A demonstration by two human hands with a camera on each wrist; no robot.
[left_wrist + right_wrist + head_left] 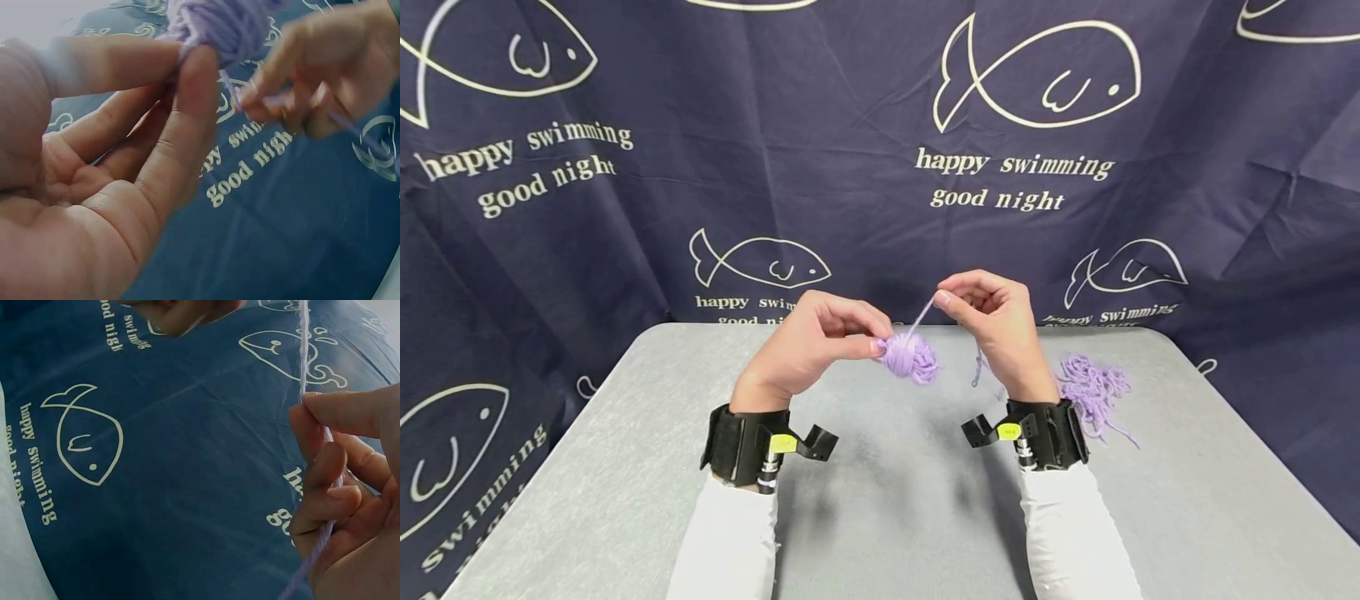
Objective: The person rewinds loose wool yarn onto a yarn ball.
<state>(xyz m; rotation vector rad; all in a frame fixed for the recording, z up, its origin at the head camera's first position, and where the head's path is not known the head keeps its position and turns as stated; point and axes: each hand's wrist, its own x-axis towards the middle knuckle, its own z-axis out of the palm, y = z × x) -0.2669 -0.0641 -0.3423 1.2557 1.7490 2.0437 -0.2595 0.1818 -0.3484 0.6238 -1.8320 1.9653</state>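
Observation:
A small wound bundle of purple yarn [912, 358] hangs above the table, one end pinched between the thumb and index finger of my left hand [812, 342]. In the left wrist view the bundle [219, 28] shows several wraps around its middle. My right hand [996, 325], to the right and slightly higher, pinches the yarn strand [921, 315] that rises from the bundle. Seen from the right wrist, that strand [304, 350] passes the thumb and fingertip, crosses the palm under curled fingers, and trails out below.
A loose heap of purple yarn [1093, 392] lies on the grey table [880, 517], right of my right wrist. Behind the table hangs a dark blue cloth [850, 167] printed with fish and lettering. Black camera straps [745, 442] wrap both wrists.

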